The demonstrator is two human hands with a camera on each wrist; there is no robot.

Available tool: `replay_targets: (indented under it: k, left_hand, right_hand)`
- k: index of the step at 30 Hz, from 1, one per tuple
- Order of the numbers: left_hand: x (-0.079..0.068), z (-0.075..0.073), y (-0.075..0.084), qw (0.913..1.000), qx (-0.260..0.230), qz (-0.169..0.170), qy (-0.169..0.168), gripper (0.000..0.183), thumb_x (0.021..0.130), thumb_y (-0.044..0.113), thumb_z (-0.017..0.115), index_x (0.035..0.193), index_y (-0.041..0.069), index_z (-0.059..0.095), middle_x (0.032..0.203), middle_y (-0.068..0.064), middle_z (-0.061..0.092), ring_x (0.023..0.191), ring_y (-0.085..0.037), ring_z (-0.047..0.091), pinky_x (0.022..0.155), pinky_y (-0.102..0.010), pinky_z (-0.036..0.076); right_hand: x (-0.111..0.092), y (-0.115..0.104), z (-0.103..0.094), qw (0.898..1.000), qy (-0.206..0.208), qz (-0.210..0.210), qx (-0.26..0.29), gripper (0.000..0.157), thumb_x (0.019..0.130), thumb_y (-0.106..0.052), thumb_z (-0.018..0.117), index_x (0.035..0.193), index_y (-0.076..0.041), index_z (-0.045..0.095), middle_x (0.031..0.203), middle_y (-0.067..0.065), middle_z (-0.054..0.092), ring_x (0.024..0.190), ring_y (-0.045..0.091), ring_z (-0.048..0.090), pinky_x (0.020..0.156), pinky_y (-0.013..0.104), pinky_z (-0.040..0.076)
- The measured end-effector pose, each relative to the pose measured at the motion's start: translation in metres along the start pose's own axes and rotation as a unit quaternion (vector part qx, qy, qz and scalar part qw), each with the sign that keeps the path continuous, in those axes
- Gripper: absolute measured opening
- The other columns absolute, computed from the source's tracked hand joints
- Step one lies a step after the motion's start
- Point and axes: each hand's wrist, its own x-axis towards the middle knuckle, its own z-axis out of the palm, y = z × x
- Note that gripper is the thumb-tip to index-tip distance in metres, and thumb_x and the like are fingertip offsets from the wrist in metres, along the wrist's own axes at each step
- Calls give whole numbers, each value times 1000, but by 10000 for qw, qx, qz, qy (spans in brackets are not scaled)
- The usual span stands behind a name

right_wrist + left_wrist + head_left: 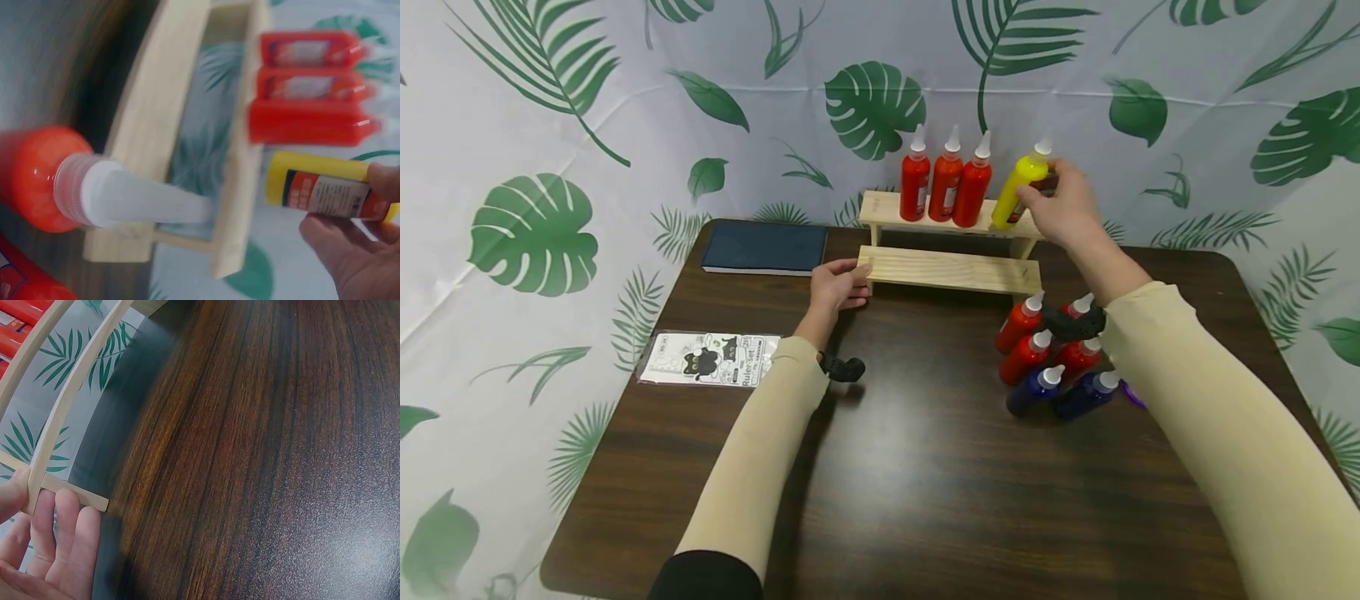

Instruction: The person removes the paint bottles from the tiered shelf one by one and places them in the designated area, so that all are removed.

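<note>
A two-tier wooden rack stands at the back of the table. Three red squeeze bottles with white nozzles stand in a row on its upper tier. To their right, my right hand grips a yellow squeeze bottle, which leans over the right part of that tier. In the right wrist view the yellow bottle's base is close to the board; whether they touch I cannot tell. My left hand pinches the left end of the lower tier, thumb above and fingers below, as the left wrist view shows.
Several red bottles and two dark blue bottles stand under my right forearm, partly covered by it. A purple item peeks out by the sleeve. A dark notebook and a packaged ruler set lie on the left.
</note>
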Motion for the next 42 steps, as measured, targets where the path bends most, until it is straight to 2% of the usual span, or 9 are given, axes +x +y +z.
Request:
replay_targets:
  k: [5, 10, 14, 19, 25, 30, 34, 39, 42]
  left_hand:
    - [0, 0, -1, 10000, -66, -27, -5, 35, 83, 21, 77, 114, 10, 68, 88, -15, 72, 66, -20, 70, 59, -33, 60]
    - [0, -2, -1, 10000, -88, 15, 14, 34, 83, 21, 77, 114, 10, 68, 92, -18, 71, 67, -21, 70, 59, -32, 60]
    - [1, -2, 0, 9999, -86, 47, -36, 35, 83, 22, 77, 115, 10, 67, 100, -22, 70, 69, -22, 70, 58, -31, 60]
    - [2, -3, 1, 9999, -100, 33, -55, 37, 83, 22, 77, 117, 11, 66, 102, -23, 69, 65, -19, 69, 55, -29, 59]
    - [1, -2, 1, 9999, -77, 18, -89, 39, 82, 22, 77, 118, 10, 66, 101, -22, 70, 62, -17, 69, 55, -29, 59]
    - [0, -3, 0, 10000, -34, -15, -83, 39, 83, 22, 77, 118, 11, 65, 96, -18, 71, 65, -19, 69, 56, -30, 59]
    - [0, -1, 1, 9999, -9, -7, -126, 40, 83, 23, 77, 119, 12, 65, 101, -21, 70, 68, -21, 70, 58, -31, 59]
    - [0, 0, 1, 9999, -25, 21, -140, 40, 82, 24, 77, 119, 11, 65, 104, -23, 69, 67, -20, 70, 57, -30, 59]
    - [0, -1, 1, 9999, -24, 18, -124, 39, 82, 23, 77, 118, 11, 66, 100, -21, 70, 65, -19, 70, 57, -30, 59]
  right_hand:
    - [-29, -5, -22, 9995, -114, -228, 196, 60, 100, -35, 47, 147, -3, 26, 140, 21, 43, 117, 33, 47, 94, 39, 48]
    - [-67, -3, -38, 9980, -239, -574, 68, 58, 99, -32, 53, 145, -5, 32, 141, 19, 45, 119, 37, 50, 99, 51, 46]
    - [-97, 3, -36, 9962, -408, -751, 187, 56, 97, -30, 55, 143, -4, 35, 140, 20, 46, 120, 41, 50, 99, 57, 43]
    - [-122, 6, -12, 9940, -716, -529, 643, 55, 97, -27, 56, 143, -5, 35, 139, 19, 45, 121, 37, 49, 101, 54, 43]
    - [-138, 11, 34, 9889, -472, -566, 1289, 48, 98, -17, 56, 139, -2, 37, 137, 19, 46, 124, 36, 50, 100, 50, 45]
    - [-139, 29, 80, 9886, -181, -406, 1438, 47, 96, -12, 57, 138, -1, 38, 134, 20, 49, 122, 33, 52, 102, 46, 45]
    - [-136, 46, 111, 9899, 224, -419, 1334, 47, 94, -6, 59, 137, 0, 40, 131, 20, 52, 119, 31, 54, 102, 43, 45]
    - [-129, 61, 133, 9910, 674, -450, 1067, 46, 93, -3, 59, 136, 0, 41, 130, 19, 53, 116, 30, 55, 102, 44, 45]
    - [-126, 64, 139, 9909, 721, -354, 1075, 46, 93, -2, 57, 136, 0, 41, 131, 18, 52, 117, 30, 54, 104, 45, 43]
